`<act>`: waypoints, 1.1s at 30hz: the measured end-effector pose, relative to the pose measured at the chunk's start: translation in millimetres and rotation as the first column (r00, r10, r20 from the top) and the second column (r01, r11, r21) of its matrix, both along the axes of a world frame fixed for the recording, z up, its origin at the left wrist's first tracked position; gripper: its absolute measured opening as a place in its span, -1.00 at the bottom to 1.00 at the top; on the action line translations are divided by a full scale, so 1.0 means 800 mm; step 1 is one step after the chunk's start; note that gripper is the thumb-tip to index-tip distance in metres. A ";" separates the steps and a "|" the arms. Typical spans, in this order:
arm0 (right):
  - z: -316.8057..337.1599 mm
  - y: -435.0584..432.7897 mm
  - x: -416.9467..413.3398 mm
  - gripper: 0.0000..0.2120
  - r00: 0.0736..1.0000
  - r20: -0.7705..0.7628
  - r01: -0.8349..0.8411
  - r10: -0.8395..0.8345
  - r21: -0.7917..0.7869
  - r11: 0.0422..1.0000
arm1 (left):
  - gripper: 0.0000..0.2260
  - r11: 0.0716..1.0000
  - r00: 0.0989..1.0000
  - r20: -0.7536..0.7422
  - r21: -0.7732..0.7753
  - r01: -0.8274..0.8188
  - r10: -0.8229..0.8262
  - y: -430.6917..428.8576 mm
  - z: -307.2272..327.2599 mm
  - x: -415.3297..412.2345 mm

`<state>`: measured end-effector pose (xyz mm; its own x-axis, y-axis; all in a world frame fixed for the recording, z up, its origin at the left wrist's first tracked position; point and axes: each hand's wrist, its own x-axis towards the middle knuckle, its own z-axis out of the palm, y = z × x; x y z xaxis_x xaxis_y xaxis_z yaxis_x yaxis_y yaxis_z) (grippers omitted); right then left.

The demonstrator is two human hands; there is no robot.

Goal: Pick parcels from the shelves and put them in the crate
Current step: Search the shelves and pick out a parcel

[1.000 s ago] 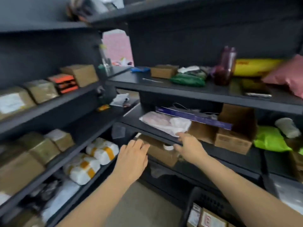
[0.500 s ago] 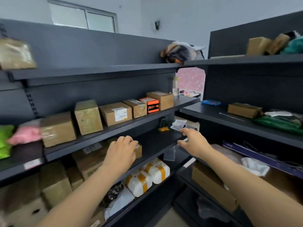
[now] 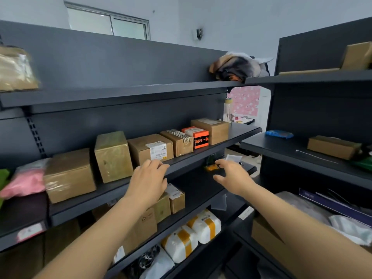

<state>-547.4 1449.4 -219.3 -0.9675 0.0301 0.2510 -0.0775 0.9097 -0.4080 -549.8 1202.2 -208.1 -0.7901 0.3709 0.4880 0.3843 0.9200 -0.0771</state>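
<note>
A row of brown cardboard parcels stands on the middle dark shelf (image 3: 201, 156): a labelled box (image 3: 150, 148), a gold-taped box (image 3: 112, 156), a large box (image 3: 69, 175), a striped-tape box (image 3: 179, 140), an orange box (image 3: 196, 136) and a far box (image 3: 211, 128). My left hand (image 3: 148, 181) reaches up just below the labelled box, fingers apart, holding nothing. My right hand (image 3: 231, 175) hovers open in front of the shelf below, near a small yellow item (image 3: 210, 168). The crate is out of view.
White parcels with orange tape (image 3: 191, 236) lie on a lower shelf, small boxes (image 3: 175, 199) above them. A pink bag (image 3: 24, 180) sits at far left. The right-hand shelving holds a brown box (image 3: 332, 147), a blue packet (image 3: 278, 134) and a bundle of cloth (image 3: 237, 66) on top.
The view has swung up and left from the right-hand shelves to the left-hand unit. Both hands have risen toward the middle shelf; the left hand now nears the labelled box.
</note>
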 end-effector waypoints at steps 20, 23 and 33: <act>0.017 0.167 -0.366 -0.40 0.998 -0.068 0.003 0.000 0.039 0.999 | -0.58 0.990 0.986 0.114 0.056 -0.129 0.122 0.185 0.024 -0.331; 0.007 0.168 -0.397 -0.35 0.996 -0.087 -0.021 0.025 0.038 0.999 | -0.55 0.982 0.978 0.174 0.131 -0.135 0.112 0.192 0.023 -0.366; -0.009 0.162 -0.475 -0.19 0.993 -0.094 -0.058 0.068 0.108 0.992 | -0.35 0.984 0.940 0.290 -0.023 -0.178 0.177 0.195 -0.007 -0.432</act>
